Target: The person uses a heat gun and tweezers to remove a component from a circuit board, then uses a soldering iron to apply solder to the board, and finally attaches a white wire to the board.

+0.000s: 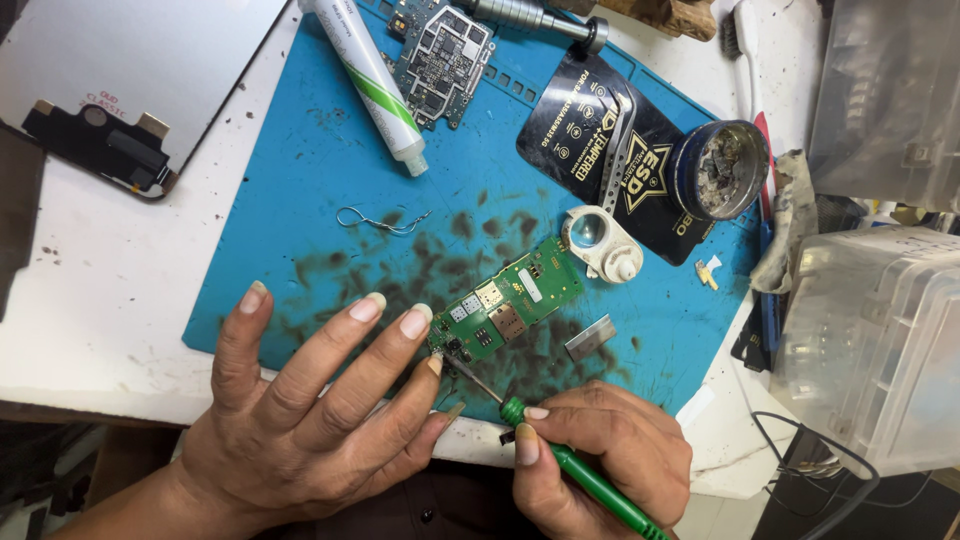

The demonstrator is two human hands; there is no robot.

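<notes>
A small green circuit board (510, 298) lies on the stained blue work mat (320, 170). My left hand (310, 410) rests flat at the mat's near edge, its fingertips pressing the board's lower left end. My right hand (595, 450) grips a green-handled tool (580, 475) like a pen. The tool's thin metal tip touches the board's lower left corner, next to my left fingertips.
On the mat lie a white tube (368, 75), a larger dark circuit board (440, 60), a bent wire (380, 220), a white loupe (600, 243), a razor blade (590, 337), tweezers on a black pouch (620, 150) and a round tin (722, 168). Clear plastic boxes (880, 340) stand right. A grey panel (120, 70) lies upper left.
</notes>
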